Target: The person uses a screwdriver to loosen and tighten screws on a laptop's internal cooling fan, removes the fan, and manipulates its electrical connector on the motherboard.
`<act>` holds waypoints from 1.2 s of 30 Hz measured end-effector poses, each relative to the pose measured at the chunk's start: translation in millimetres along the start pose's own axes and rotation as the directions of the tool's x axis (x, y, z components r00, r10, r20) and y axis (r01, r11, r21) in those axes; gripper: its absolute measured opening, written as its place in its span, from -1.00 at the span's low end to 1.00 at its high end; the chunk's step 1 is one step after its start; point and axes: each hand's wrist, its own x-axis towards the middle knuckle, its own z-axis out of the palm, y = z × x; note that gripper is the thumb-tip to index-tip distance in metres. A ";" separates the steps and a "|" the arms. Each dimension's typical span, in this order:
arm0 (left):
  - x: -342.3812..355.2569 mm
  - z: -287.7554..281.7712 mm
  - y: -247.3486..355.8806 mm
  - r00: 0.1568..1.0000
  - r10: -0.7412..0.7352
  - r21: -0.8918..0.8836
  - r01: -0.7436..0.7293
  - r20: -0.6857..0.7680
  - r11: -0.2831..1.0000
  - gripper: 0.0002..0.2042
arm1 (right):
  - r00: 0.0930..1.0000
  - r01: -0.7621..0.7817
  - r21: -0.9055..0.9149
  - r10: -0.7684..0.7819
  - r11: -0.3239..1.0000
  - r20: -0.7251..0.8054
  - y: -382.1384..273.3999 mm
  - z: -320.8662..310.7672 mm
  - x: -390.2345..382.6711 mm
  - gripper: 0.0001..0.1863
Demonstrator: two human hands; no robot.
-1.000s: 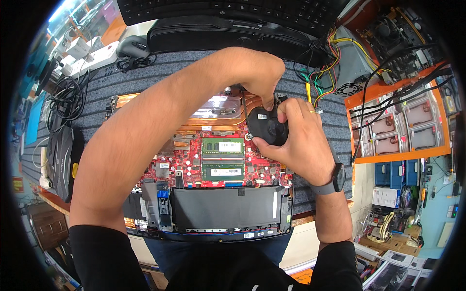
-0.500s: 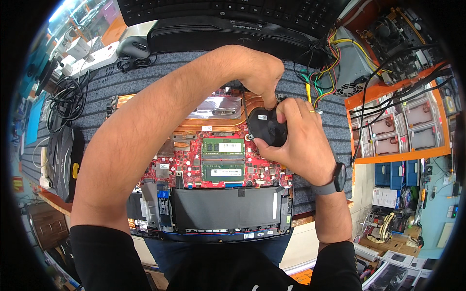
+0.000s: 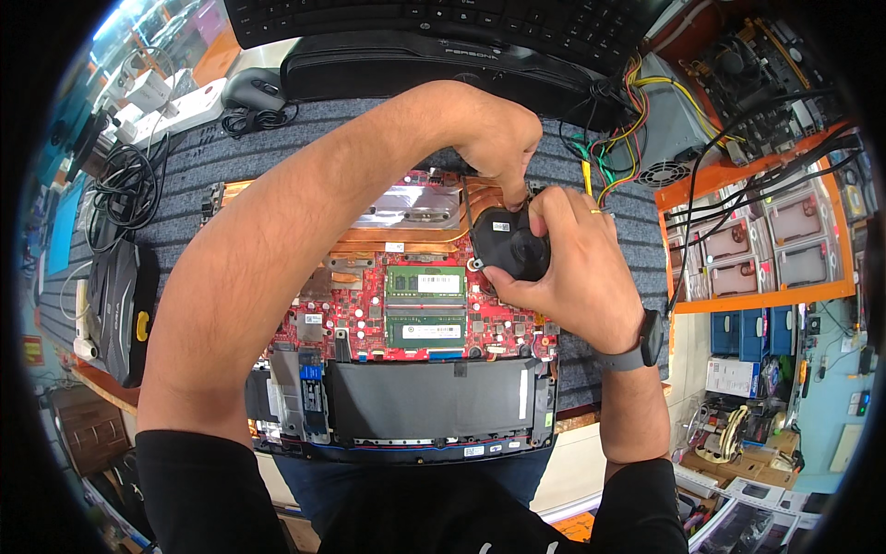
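An opened laptop (image 3: 425, 397) lies in front of me, its red circuit board (image 3: 360, 323) bare. A black cooling fan (image 3: 506, 242) sits tilted at the board's far right corner, beside the copper heat pipes (image 3: 397, 242). My right hand (image 3: 577, 263) grips this fan, thumb on the near edge and fingers over the right side. Reaching across the laptop, my left hand (image 3: 494, 148) is curled, its fingertips at the fan's far edge; what lies under them is partly hidden. Two green memory modules (image 3: 425, 305) sit mid-board, and a flat black battery (image 3: 420, 397) lies nearer me.
Beyond the laptop stand a black bar-shaped device (image 3: 443, 69) and a keyboard (image 3: 443, 20). A mouse (image 3: 254, 90), power strip (image 3: 189, 109) and coiled cable (image 3: 129, 198) lie left on the ribbed grey mat (image 3: 185, 198). An orange-framed case (image 3: 757, 226) and power supply (image 3: 660, 125) stand right.
Both hands keep nearly the same places. The fan and my right hand have shifted very slightly to the right.
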 end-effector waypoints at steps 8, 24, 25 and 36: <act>-0.3 -0.1 0.1 1.000 0.012 0.018 -0.012 -0.016 1.000 -0.54 | 1.000 0.002 0.012 -0.002 1.000 -0.024 0.0 2.2 -0.2 -0.39; -13.0 0.5 -0.8 0.996 -0.055 -0.088 0.048 -0.069 0.995 -0.44 | 0.978 0.035 0.443 0.060 0.896 -0.198 41.6 -3.2 -7.0 -0.67; -17.0 2.2 0.0 0.993 -0.063 -0.113 0.052 -0.097 0.992 -0.42 | 0.976 0.013 0.460 0.088 0.888 -0.197 45.3 -8.6 -10.0 -0.70; -52.3 62.6 40.6 0.888 0.324 0.199 -0.271 -0.326 0.942 -0.38 | 0.994 0.095 0.182 -0.082 0.979 -0.074 68.0 -32.1 -30.6 -0.88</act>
